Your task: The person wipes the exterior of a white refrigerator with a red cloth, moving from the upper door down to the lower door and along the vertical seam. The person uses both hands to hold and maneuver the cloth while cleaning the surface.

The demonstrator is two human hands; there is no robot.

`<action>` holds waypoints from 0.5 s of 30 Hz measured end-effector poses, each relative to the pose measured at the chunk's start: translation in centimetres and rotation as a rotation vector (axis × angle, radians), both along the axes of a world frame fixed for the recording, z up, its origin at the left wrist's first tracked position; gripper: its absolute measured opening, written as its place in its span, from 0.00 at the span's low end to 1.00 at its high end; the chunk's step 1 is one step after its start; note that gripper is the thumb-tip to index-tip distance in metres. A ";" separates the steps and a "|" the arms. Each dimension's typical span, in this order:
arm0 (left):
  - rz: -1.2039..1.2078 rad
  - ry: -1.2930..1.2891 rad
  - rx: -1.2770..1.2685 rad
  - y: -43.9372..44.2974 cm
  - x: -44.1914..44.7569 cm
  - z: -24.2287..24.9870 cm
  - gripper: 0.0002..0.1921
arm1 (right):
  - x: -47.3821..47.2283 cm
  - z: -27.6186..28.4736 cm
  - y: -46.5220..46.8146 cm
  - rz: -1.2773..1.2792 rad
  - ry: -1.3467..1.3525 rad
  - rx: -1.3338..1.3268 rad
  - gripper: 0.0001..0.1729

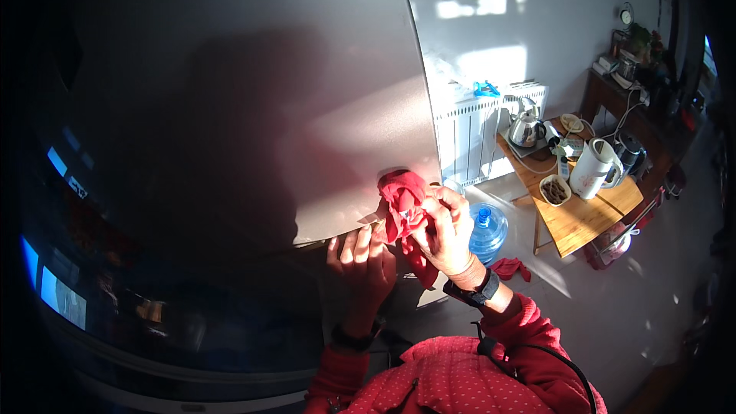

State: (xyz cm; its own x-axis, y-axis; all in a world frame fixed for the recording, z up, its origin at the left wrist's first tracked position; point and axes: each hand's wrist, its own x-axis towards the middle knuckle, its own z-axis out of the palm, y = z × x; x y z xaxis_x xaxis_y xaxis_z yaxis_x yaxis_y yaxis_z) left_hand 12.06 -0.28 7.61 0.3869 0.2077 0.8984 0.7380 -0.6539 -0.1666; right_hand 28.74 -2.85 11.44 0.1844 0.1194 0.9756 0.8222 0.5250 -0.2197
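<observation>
My right hand [448, 231] pinches a bunched red cloth [402, 190] against the lower right corner of a large grey panel [368, 132], which looks like part of a tall appliance. One end of the cloth hangs down below my fingers. Just left of it, my left hand [362, 261] has its fingertips at the panel's lower edge, close to the cloth. Its palm is in shadow, and its thumb cannot be made out. Both wrists wear dark bands. The shadow of a head and body falls across the panel.
A dark glossy surface [190, 310] with window reflections fills the lower left. To the right, a blue water-cooler bottle [487, 236] stands on the floor beside another red cloth [510, 269]. A wooden table [560, 227] bears kettles and a small bowl [555, 190]. Behind is a white radiator [474, 138].
</observation>
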 end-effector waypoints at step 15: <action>0.017 -0.009 0.008 0.3 0.3 -0.7 0.22 | 0.8 -2.4 -0.6 -0.025 -0.046 -0.039 0.26</action>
